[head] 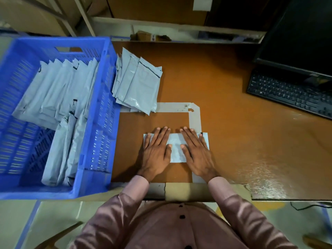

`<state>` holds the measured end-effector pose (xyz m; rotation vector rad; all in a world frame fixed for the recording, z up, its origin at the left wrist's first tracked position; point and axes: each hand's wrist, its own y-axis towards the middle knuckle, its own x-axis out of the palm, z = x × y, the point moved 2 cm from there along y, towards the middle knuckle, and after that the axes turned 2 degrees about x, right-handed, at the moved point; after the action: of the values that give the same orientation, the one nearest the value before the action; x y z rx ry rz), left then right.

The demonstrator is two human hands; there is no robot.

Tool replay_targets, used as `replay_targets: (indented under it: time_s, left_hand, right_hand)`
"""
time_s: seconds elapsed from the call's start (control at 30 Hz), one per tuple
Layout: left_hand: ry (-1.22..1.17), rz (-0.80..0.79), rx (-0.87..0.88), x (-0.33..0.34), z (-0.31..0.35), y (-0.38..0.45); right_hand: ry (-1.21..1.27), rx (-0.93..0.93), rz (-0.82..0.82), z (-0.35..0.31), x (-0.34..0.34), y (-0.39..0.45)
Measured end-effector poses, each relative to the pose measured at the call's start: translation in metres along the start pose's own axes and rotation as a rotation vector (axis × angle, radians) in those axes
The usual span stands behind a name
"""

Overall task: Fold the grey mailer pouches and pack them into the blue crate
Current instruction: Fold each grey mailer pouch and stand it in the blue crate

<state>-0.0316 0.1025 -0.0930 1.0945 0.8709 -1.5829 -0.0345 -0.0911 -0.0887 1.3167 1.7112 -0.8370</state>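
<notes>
Nearest the camera are two dusty-pink sleeves (133, 193) of smooth cloth, and a shirt front with dark buttons; the table's front edge carries a strip of grey tape (156, 190) beside a tan patch. Both hands lie flat, palms down, on one grey mailer pouch (177, 147); the left hand (156, 151) covers its left end and the right hand (195, 151) its right part, fingers straight and slightly spread, pressing rather than gripping, fingertips pointing away from the person. The pouch is a thin, glossy plastic rectangle, faintly crinkled, lying flat on the table (242, 123) with its long axis running left to right; a dark strip shows at its far right corner. It sits inside a frame of flat grey tape that runs up the right side and across the far side, scuffed at the corner. The table top is orange-brown, smooth and shiny near the right front.

Left of the hands stands the blue crate (100, 112), rigid plastic with slotted walls and a handle cut-out in its far wall; inside it, folded grey pouches (53, 97) stand and lean in overlapping rows, long axes running near to far. Just beyond the tape frame, against the crate's right wall, a fanned pile of flat pouches (138, 83) lies with long axes pointing away, dark seal strips at the far ends.

Far right: a black keyboard (291, 92) and a dark monitor (301, 38); behind, brown cardboard boxes (158, 9).
</notes>
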Motion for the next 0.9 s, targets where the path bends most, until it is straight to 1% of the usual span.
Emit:
replay_targets:
  time_s: [0.07,0.13,0.23,0.43,0.9]
  left_hand:
    - [0.002,-0.009,0.068,-0.002,0.010,0.007]
    - [0.007,-0.022,0.108,0.001,0.018,0.012]
    - [0.061,-0.021,0.103,0.008,0.019,0.015]
    - [0.099,-0.009,0.106,0.012,0.019,0.018]
    - [0.096,-0.036,0.090,0.010,0.022,0.022]
  right_hand:
    - [-0.048,0.020,0.033,0.009,-0.007,-0.001]
    - [-0.108,0.034,0.028,0.018,-0.008,-0.004]
    - [-0.134,0.032,0.006,0.024,-0.003,-0.006]
    - [-0.139,0.044,0.029,0.025,-0.003,-0.003]
    - [-0.160,0.044,0.015,0.023,-0.004,-0.001]
